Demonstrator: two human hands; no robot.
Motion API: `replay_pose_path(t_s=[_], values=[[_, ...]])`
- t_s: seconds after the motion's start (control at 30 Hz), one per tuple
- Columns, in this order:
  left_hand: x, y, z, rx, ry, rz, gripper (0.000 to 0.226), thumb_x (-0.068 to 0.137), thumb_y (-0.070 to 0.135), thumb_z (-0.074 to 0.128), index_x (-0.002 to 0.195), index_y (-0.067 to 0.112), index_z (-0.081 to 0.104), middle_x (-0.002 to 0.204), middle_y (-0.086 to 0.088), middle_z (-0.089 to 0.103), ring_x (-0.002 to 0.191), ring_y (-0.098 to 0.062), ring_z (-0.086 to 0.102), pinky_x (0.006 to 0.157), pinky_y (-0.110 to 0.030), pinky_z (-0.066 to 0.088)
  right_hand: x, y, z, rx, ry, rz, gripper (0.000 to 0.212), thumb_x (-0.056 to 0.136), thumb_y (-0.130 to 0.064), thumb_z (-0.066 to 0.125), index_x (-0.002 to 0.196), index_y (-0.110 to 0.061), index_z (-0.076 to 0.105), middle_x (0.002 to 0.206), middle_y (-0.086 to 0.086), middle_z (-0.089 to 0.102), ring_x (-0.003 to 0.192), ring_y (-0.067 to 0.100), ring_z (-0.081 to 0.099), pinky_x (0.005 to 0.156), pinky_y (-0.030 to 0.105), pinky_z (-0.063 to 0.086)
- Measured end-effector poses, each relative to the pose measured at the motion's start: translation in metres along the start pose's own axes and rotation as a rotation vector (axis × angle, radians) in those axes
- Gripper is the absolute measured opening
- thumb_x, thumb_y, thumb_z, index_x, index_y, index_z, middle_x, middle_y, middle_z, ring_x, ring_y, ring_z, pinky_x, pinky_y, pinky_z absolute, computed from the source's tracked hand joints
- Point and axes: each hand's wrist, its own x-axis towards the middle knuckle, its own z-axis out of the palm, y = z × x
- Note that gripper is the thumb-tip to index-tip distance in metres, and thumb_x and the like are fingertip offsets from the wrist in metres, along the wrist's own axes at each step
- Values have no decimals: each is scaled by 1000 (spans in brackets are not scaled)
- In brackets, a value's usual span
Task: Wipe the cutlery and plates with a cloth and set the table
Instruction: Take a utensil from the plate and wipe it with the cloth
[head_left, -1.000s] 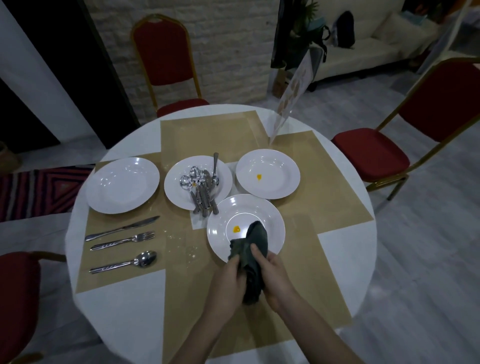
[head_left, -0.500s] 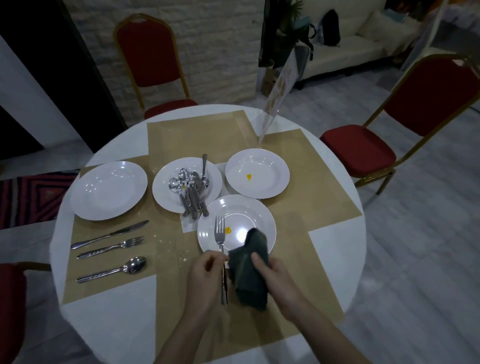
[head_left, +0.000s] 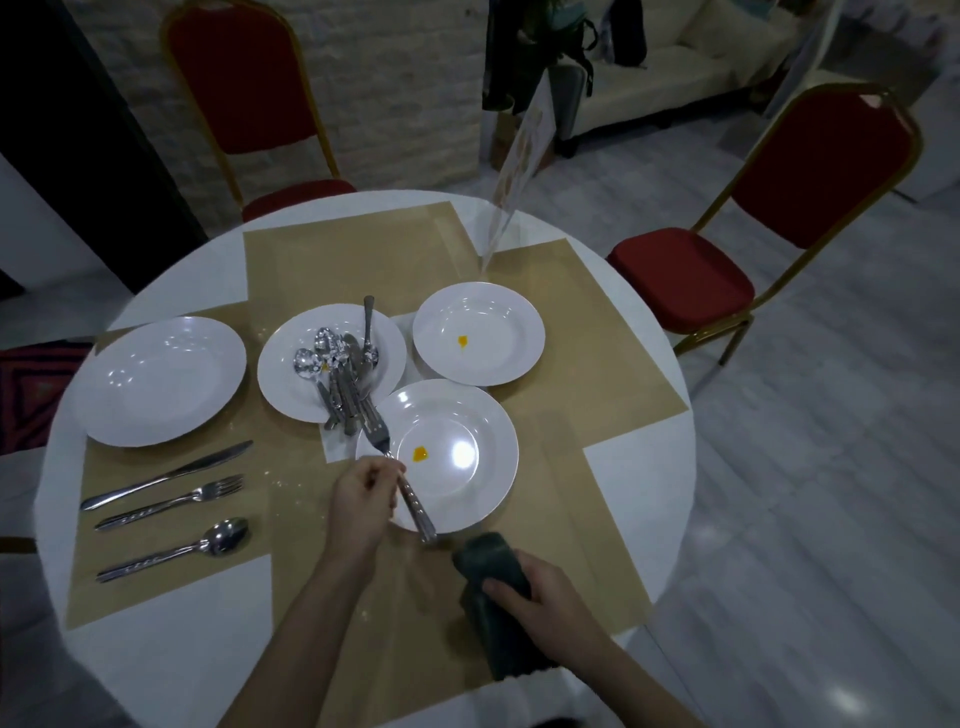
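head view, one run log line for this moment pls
stage: fork wiping | left hand: holds fork over stained plate | right hand: grips cloth | cloth and fork apart

One head-worn wide-angle view looks steeply down, close over the round table (head_left: 156, 649), facing forward.

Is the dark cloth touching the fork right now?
Apart. The head view shows tan mat between the cloth in the right hand and the fork.

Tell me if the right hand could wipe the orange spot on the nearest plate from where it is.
Probably yes: the right hand holds the cloth just beside the plate, and nothing covers the orange spot.
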Motion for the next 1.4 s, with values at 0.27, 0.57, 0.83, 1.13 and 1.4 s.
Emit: replay_pose_path(t_s=[0.27, 0.57, 0.83, 1.13, 1.4], values=[[-43, -18, 60, 124, -346, -5, 17, 93, 5, 55, 77, 0, 60, 59, 0, 56, 54, -15, 52, 54, -24, 44, -3, 46, -75, 675, 262, 268, 33, 97, -39, 52, 121, -17, 58, 115, 7, 70, 108, 28, 66, 97, 48, 52], [-66, -83, 146, 269, -315, -161, 21, 94, 7, 57, 74, 10, 55, 66, 1, 54, 58, -5, 48, 54, -10, 39, 16, 59, -127, 700, 238, 282, 29, 99, -27, 49, 122, -12, 58, 118, 14, 66, 109, 32, 63, 91, 47, 55], [-64, -94, 161, 215, -111, -191, 24, 83, -7, 65, 69, 8, 53, 58, -3, 54, 48, -1, 50, 47, -14, 40, 30, 73, -146, 648, 103, 244, 27, 101, -30, 48, 127, -25, 53, 123, 5, 63, 113, 27, 61, 86, 43, 58], [-72, -88, 163, 330, 11, -91, 22, 92, 16, 60, 72, 7, 57, 62, -6, 62, 51, -10, 55, 48, -15, 42, 58, 59, -150, 586, 0, 222, 29, 101, -30, 48, 127, -21, 55, 121, 7, 66, 109, 27, 65, 87, 42, 58], [-45, -40, 96, 324, 147, 40, 27, 97, 18, 53, 73, 5, 52, 58, -11, 59, 47, -8, 54, 51, -26, 48, 95, 2, -116, 580, -139, 218, 35, 97, -34, 54, 124, -14, 63, 112, 8, 73, 103, 26, 70, 90, 42, 56]])
